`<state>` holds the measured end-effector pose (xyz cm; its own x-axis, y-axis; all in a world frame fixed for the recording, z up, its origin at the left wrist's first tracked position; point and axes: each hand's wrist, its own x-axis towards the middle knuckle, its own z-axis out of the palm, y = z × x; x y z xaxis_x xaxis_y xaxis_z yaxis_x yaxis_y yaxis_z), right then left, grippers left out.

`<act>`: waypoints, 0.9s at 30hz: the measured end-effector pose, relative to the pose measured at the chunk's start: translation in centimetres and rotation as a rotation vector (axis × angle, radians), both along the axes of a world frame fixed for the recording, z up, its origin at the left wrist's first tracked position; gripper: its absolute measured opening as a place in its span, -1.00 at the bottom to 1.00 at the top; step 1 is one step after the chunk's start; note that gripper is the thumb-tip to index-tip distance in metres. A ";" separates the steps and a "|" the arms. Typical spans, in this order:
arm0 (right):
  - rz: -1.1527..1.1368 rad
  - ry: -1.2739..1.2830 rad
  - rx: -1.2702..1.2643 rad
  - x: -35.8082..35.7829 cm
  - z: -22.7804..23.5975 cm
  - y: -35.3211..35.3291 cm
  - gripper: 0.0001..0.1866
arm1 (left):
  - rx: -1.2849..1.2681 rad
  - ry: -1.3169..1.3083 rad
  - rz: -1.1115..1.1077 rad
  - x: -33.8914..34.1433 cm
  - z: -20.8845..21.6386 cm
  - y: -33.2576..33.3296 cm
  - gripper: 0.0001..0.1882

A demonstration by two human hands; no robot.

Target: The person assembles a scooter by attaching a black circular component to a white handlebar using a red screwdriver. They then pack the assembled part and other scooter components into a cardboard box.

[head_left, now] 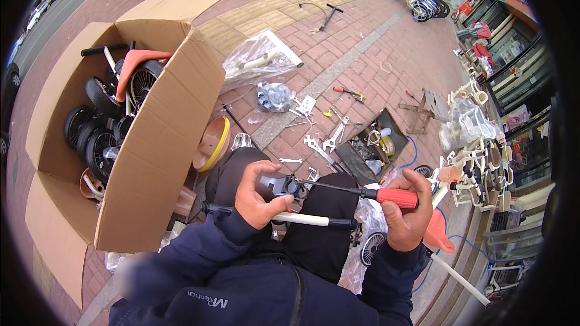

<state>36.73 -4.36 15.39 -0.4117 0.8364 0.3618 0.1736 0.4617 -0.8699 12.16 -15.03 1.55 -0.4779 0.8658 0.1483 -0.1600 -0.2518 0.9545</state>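
My right hand (411,211) has its fingers closed around the handle of a red-handled screwdriver (397,197), its shaft angled left across my lap. My left hand (252,196) is partly curled, thumb and index finger apart beside a grey-and-black part (289,186) near the screwdriver's tip, above a white bar (305,220); I cannot tell how firmly it grips anything.

Head-worn fisheye, facing down: lap (314,246) close, street (53,19) far.
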 end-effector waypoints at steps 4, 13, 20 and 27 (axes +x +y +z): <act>0.077 0.043 0.026 -0.6 0.8 -1.1 -0.38 | -0.037 0.053 -0.108 -0.7 0.7 -4.7 -0.34; 0.439 -0.210 0.126 -4.3 -0.2 -3.2 -0.49 | -0.255 0.241 -0.165 -2.6 -0.3 -13.0 -0.43; 0.501 -0.243 0.124 -5.0 -0.5 -3.4 -0.48 | -0.269 0.496 -0.297 -4.1 1.6 -12.9 -0.55; 0.529 -0.277 0.098 -5.9 1.2 -3.7 -0.39 | -0.138 0.485 -0.224 -3.3 0.6 -11.6 -0.69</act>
